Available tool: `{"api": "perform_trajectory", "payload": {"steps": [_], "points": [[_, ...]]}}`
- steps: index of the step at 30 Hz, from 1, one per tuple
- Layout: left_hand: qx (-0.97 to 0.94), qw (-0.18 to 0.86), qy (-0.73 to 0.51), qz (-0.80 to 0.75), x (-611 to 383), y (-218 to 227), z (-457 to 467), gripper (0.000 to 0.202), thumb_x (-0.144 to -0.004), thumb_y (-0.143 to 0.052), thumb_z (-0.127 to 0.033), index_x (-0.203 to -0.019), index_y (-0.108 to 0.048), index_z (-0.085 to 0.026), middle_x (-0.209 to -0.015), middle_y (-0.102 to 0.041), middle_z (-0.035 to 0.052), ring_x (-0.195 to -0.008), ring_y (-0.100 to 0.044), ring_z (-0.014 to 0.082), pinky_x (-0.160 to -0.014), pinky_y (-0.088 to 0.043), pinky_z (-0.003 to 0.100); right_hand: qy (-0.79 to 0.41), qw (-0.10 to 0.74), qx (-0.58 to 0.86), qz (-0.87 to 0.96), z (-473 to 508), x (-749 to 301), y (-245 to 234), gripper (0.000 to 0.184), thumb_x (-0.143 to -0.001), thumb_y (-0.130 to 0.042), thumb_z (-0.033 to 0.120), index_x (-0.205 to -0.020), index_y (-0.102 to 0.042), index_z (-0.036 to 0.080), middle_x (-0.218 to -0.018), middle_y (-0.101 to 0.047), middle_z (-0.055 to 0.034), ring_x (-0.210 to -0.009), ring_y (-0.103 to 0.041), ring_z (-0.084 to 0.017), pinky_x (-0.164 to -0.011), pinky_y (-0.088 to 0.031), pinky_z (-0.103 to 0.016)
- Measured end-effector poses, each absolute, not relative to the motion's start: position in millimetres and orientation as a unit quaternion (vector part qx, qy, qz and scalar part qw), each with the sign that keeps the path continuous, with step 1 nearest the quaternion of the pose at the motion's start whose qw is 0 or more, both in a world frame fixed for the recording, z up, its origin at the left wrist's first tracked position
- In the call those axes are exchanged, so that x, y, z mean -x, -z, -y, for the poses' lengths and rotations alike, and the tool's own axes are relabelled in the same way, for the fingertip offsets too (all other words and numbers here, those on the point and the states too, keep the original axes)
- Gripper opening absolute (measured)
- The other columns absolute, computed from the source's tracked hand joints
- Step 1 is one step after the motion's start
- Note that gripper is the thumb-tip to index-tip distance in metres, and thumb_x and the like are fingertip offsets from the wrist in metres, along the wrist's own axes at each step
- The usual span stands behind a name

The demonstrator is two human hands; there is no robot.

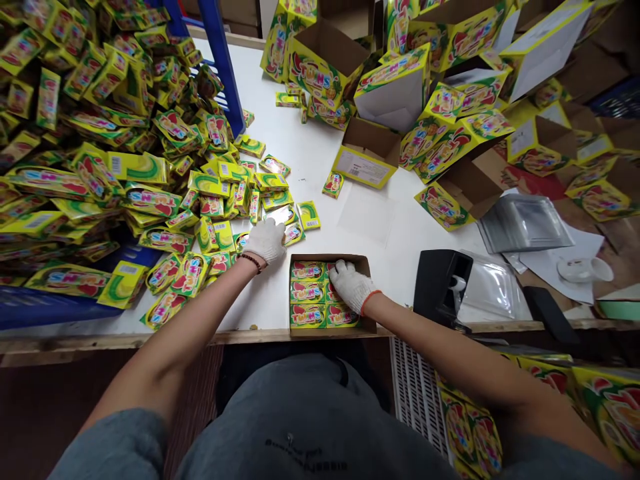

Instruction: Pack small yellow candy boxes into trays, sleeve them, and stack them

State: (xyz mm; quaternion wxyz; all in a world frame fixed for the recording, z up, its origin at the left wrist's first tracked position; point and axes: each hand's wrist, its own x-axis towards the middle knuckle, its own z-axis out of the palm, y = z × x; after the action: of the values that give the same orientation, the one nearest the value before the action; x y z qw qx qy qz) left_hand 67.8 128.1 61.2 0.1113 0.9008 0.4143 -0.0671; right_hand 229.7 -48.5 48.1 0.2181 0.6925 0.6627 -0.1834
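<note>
My left hand, in a white knit glove, is at the near right edge of a spread of small yellow-green "TWINS" boxes. Its fingers are bent down around a small box, with others close beside it; the fingertips are partly hidden. An open display carton sits at the table's front edge, holding rows of small boxes with their printed faces up. Inside its right side is my right hand, also gloved, its fingers spread over the boxes and covering part of the right column.
At left a blue crate overflows with small boxes. Several display cartons stand at the back and right. A black tape dispenser and stacked clear plastic covers lie to the right. A white slatted crate is below the edge.
</note>
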Motion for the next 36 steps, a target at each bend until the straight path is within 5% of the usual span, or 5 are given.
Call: {"api": "perform_trajectory", "payload": {"steps": [5, 12, 19, 28, 36], "points": [[-0.911, 0.075, 0.05, -0.404, -63.1, -46.4, -122.5, 0.037, -0.079, -0.057, -0.019, -0.116, -0.059, -0.015, -0.113, -0.059, 0.0178, -0.103, -0.055, 0.0324, -0.085, -0.039, 0.04, 0.238, 0.151, -0.693, -0.664, 42.4, -247.5, -71.9, 0.034, -0.09, -0.048, 0.012, -0.12, -0.062, 0.018, -0.12, -0.06, -0.0131, -0.1, -0.061, -0.021, -0.087, -0.051, -0.033], [-0.945, 0.048, -0.176, -0.272, -24.7, -91.1, -73.1, 0.044, -0.08, -0.058, -0.023, -0.124, -0.056, -0.016, -0.116, -0.064, 0.0136, -0.105, -0.056, 0.0294, -0.09, -0.043, 0.043, 0.203, -0.292, -0.637, -0.683, 32.2, -242.5, -124.2, 0.039, -0.089, -0.054, 0.023, -0.127, -0.057, 0.018, -0.122, -0.061, -0.0115, -0.11, -0.059, -0.024, -0.096, -0.05, -0.039], [-0.951, 0.175, -0.137, -0.214, 8.2, -78.0, -38.6, 0.046, -0.085, -0.063, -0.04, -0.125, -0.056, -0.016, -0.118, -0.064, 0.0131, -0.109, -0.059, 0.0266, -0.092, -0.047, 0.04, 0.409, -0.071, -0.625, -0.661, 56.3, -237.1, -103.4, 0.029, -0.078, -0.054, 0.013, -0.099, -0.071, 0.023, -0.094, -0.072, -0.0041, -0.085, -0.064, -0.021, -0.078, -0.05, -0.033], [-0.919, 0.027, 0.075, -0.386, 32.6, -41.3, -86.6, 0.04, -0.079, -0.056, -0.018, -0.118, -0.059, -0.015, -0.114, -0.061, 0.0156, -0.102, -0.057, 0.0314, -0.084, -0.037, 0.042, 0.362, 0.018, -0.66, -0.658, 82.6, -191.0, -24.4, 0.02, -0.081, -0.054, 0.008, -0.088, -0.068, 0.019, -0.099, -0.06, -0.007, -0.078, -0.054, -0.015, -0.066, -0.039, -0.026], [-0.908, 0.068, -0.003, -0.412, 28.7, -70.3, -59.5, 0.034, -0.073, -0.063, -0.033, -0.103, -0.063, -0.016, -0.104, -0.061, 0.0141, -0.097, -0.057, 0.0325, -0.084, -0.039, 0.045, 0.332, -0.191, -0.676, -0.63, 49.5, -207.4, -73.7, 0.015, -0.088, -0.053, 0.028, -0.096, -0.062, 0.02, -0.089, -0.062, -0.0042, -0.078, -0.054, -0.018, -0.074, -0.042, -0.031]]}}
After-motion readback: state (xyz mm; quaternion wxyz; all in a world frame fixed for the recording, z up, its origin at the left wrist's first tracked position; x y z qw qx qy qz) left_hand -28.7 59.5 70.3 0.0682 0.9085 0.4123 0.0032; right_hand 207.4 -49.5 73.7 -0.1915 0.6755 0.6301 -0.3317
